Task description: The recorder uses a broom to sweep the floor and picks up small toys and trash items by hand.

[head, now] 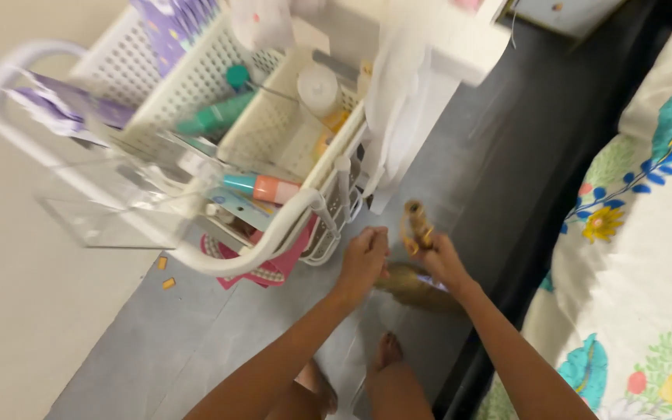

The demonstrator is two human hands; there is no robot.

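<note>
My right hand (441, 260) grips the handle of a short straw broom (418, 225), whose bristle end (421, 288) fans out below the hand toward the floor. My left hand (363, 257) is closed beside it, touching the broom near the bristles; what it holds is blurred. Both hands hover over the grey floor (196, 334), just right of a white wheeled cart (274, 241). My bare feet (386, 350) show below.
The cart holds white baskets (196, 85) with a teal bottle (215, 115), a teal-and-orange tube (262, 187), a round white jar (319, 87) and purple packets. A pink item (270, 272) lies under it. A floral bedspread (639, 233) fills the right side. Small orange bits (166, 274) lie on the floor.
</note>
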